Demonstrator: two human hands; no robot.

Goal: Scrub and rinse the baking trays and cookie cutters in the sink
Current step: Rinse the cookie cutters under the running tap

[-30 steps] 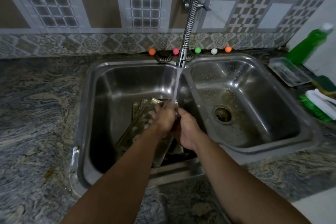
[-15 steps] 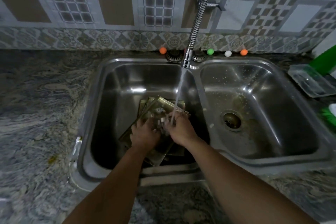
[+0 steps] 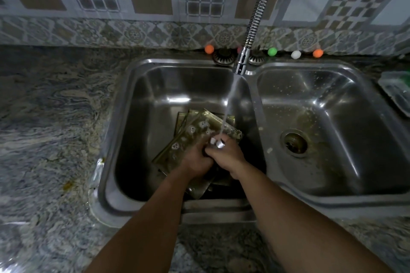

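L sink basin (image 3: 142, 139): stacked baking trays (image 3: 193, 131) under running water (image 3: 229, 104). R basin (image 3: 332, 99): drain only. Left hand (image 3: 196, 158), right hand (image 3: 226, 154) pressed together over trays, grip curled on small shiny cookie cutter (image 3: 218, 143). No legible writing.

1. Two sink basins (image 3: 142, 104) sat side by side, with one drain (image 3: 296, 143) showing in the right one.
2. One spring-neck faucet (image 3: 255, 22), one stream of water (image 3: 229, 104).
3. Baking trays (image 3: 195, 126) in a stack in the left basin: at least two edges showed, couldn't count more.
4. Little balls along the back ledge: two orange (image 3: 209, 49), one green (image 3: 272, 51), one white (image 3: 296, 54).
5. Two hands: left hand (image 3: 196, 158), right hand (image 3: 228, 153).
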